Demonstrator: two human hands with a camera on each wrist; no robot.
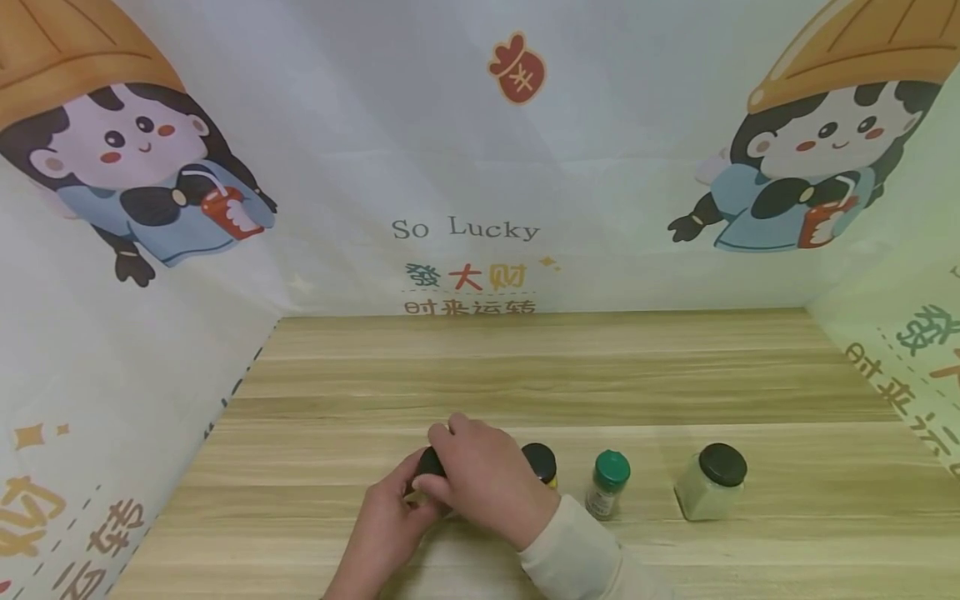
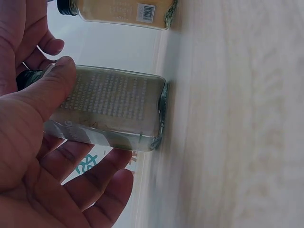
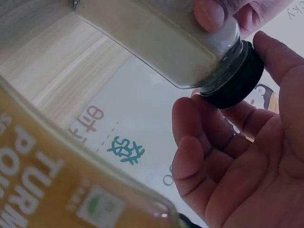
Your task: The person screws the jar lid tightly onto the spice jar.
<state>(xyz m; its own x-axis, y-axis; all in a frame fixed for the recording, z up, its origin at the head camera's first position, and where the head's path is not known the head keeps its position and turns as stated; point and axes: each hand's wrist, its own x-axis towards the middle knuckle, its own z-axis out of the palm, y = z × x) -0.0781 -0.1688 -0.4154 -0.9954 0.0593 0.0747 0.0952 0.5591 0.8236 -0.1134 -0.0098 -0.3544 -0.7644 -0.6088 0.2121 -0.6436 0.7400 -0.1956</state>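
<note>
A square glass spice jar point(image 2: 114, 109) of pale powder stands on the table, its bottom edge right at the wood in the left wrist view. My left hand point(image 1: 392, 521) holds its body, thumb point(image 2: 59, 83) on the near face and fingers on the opposite side. Over the top, my right hand point(image 1: 491, 475) grips the black lid point(image 3: 235, 78) between thumb and fingers. Just right of my hands is a turmeric powder jar point(image 3: 90, 175), yellow with white lettering; in the head view its black lid point(image 1: 539, 461) shows, while the right hand covers most of its body.
Farther right on the wooden table point(image 1: 540, 367) stand a small green-capped bottle point(image 1: 609, 483) and a square glass jar point(image 1: 709, 487) with a black lid and pale contents. A printed cloth point(image 1: 337, 208) with cartoon figures and lettering rises at the back and both sides.
</note>
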